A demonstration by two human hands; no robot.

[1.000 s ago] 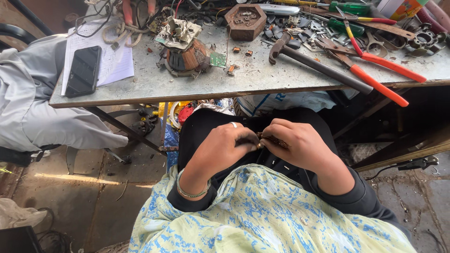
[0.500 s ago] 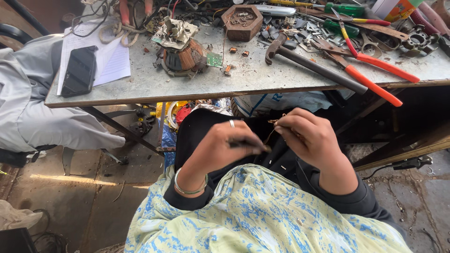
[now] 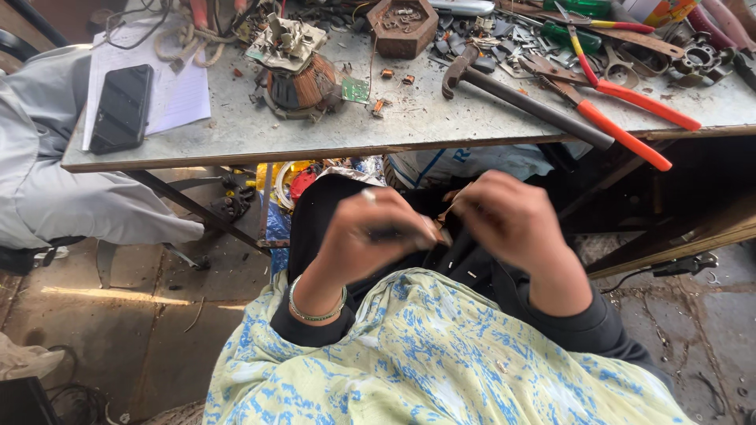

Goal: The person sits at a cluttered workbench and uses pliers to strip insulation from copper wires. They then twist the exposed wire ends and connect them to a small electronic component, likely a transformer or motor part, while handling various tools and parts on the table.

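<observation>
Both hands are raised over my lap, below the table's front edge, and both are motion-blurred. My left hand [image 3: 366, 240], with a ring and a green bangle, is closed around a small dark tool [image 3: 394, 233] that points right. My right hand [image 3: 512, 224] pinches a thin copper-coloured wire [image 3: 450, 209] at its fingertips. The tool's tip and the wire meet between the two hands. My lap is covered by black cloth and a pale green and blue patterned garment [image 3: 441, 362].
A grey worktable [image 3: 236, 134] carries a black phone [image 3: 120, 108] on white paper, a copper-wound coil [image 3: 301, 83], a hexagonal wooden box [image 3: 402, 27], a hammer [image 3: 524, 98], orange-handled pliers [image 3: 626, 118] and scattered metal parts. Another person's grey-clad leg [image 3: 55, 189] is at left.
My hands have lifted a little from my lap. The right hand rose with the wire, then came back close to the left hand's tool. Both are now blurred.
</observation>
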